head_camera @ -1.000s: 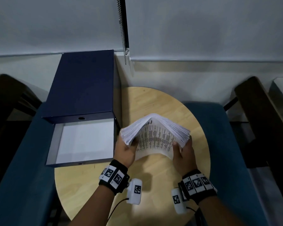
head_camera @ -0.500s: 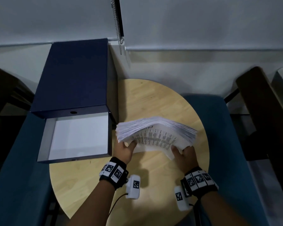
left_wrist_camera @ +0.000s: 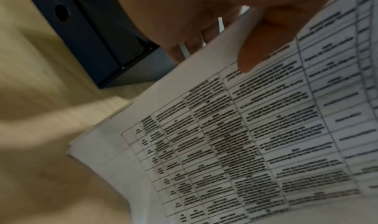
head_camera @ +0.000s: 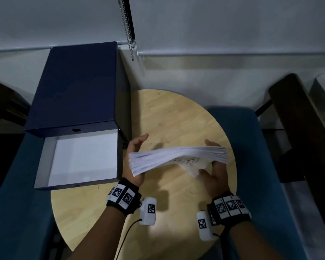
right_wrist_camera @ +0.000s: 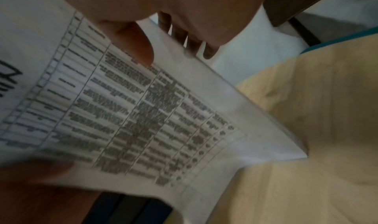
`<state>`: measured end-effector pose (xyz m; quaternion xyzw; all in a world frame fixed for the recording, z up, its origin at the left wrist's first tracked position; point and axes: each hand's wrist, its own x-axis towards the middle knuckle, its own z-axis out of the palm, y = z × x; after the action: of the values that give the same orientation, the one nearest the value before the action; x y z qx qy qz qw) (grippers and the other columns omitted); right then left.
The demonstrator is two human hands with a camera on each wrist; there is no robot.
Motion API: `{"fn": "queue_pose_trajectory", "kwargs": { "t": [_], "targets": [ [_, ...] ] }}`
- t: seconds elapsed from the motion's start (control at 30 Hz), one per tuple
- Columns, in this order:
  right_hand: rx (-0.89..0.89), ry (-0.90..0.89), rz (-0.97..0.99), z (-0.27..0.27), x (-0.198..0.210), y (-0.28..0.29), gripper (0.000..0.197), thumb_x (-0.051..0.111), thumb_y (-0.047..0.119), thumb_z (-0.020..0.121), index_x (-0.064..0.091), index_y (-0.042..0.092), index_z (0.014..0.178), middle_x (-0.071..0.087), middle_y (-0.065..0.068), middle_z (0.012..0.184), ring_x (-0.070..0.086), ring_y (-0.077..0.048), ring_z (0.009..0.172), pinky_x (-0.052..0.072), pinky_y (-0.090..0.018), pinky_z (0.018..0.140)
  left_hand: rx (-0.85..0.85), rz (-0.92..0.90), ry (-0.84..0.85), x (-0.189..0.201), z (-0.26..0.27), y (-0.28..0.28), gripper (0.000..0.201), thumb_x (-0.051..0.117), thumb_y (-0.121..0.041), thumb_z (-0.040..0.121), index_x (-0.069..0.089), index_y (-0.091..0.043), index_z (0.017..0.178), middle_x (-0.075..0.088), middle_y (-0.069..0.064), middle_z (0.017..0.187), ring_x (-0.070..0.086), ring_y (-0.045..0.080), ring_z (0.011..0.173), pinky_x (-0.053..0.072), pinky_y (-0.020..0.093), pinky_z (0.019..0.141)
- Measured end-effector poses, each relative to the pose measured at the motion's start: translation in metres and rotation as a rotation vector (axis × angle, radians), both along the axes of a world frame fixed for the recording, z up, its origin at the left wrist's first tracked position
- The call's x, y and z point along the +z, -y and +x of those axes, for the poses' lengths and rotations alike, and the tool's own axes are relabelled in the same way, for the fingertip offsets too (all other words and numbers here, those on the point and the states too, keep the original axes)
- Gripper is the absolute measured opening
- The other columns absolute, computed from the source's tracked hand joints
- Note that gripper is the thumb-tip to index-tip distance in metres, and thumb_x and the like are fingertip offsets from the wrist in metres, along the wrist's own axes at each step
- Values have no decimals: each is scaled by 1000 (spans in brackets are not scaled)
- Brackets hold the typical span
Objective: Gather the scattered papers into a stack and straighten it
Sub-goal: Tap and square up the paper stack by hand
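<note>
A thick stack of white papers hangs nearly flat just above the round wooden table, its left edge fanned and uneven. My left hand grips the stack's left end, fingers behind it. My right hand grips the right end, thumb in front. A sheet with a printed table sags from the underside at the front. In the left wrist view my thumb presses on that printed sheet. The right wrist view shows the thumb on the same printed sheet, fingers behind it.
A dark blue box file stands at the table's left, with its open white-lined tray close to my left hand. Blue seats flank the table. Dark wooden furniture stands at the right. A blind's bead chain hangs at the back.
The stack stood arched on edge with its printed face toward me; it has tipped down to nearly flat. Both hands have moved apart to its two ends.
</note>
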<state>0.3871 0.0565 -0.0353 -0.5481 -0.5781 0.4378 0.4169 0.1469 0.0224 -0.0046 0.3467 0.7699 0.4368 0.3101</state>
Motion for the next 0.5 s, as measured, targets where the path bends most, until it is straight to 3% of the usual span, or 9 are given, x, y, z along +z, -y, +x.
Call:
{"fn": "queue_pose_trajectory", "kwargs": {
  "t": [0.03,0.07,0.13,0.2,0.27,0.33,0.37,0.43,0.5],
  "targets": [
    [21,-14,22,-2,2,0,78,55,-9,59,46,5,135,50,-9,138,45,-18,133,35,-27,112,-181,253,76,-2,1,2,48,50,-9,84,54,-30,127,47,6,147,45,27,136,28,50,118],
    [21,-35,36,-5,3,0,78,54,-9,59,46,7,135,50,-9,139,45,-18,133,35,-27,112,-264,327,194,-9,9,-4,44,60,-16,79,56,-34,120,54,7,140,47,29,134,36,52,112],
    [18,-79,73,-6,2,-3,78,54,-8,60,46,5,136,48,-11,140,44,-21,134,35,-28,112,-297,418,288,-7,-9,-3,47,78,-32,70,59,-31,113,59,11,131,51,30,130,42,50,104],
    [42,-96,76,-6,3,-7,71,55,-7,66,46,2,136,49,-13,140,44,-23,134,36,-30,111,-299,375,322,-9,-12,-8,50,79,-47,71,59,-27,112,60,16,127,53,33,126,45,44,101],
    [35,-71,92,-9,5,-8,52,60,3,81,52,11,132,56,-5,133,50,-18,128,39,-26,107,-230,247,259,-15,-6,-19,29,69,-34,86,60,-24,112,64,10,121,57,33,122,53,31,93],
    [32,6,59,-17,6,-8,33,59,31,92,57,23,123,63,11,114,59,-9,114,42,-9,93,-83,64,210,-9,2,-30,30,49,-10,95,60,-29,115,68,-9,114,63,13,114,55,23,85],
    [13,22,28,-21,8,-8,34,54,43,92,54,27,122,62,15,109,61,-5,109,40,-2,86,-62,186,97,-19,-2,-31,28,49,-11,94,59,-29,114,69,-11,111,64,3,105,53,21,86],
    [-35,-22,-11,-28,17,-11,28,53,30,96,42,37,121,56,22,111,57,15,104,38,3,83,62,122,-69,7,9,-42,28,53,-15,97,56,-17,125,65,-7,116,60,-5,105,45,16,96],
    [-60,-12,8,-30,21,-17,36,51,8,97,40,39,112,52,26,109,50,28,98,36,5,81,-135,273,-35,15,2,-26,29,61,-17,93,62,-28,120,65,-16,109,61,-8,101,50,22,93]
  ]
}}
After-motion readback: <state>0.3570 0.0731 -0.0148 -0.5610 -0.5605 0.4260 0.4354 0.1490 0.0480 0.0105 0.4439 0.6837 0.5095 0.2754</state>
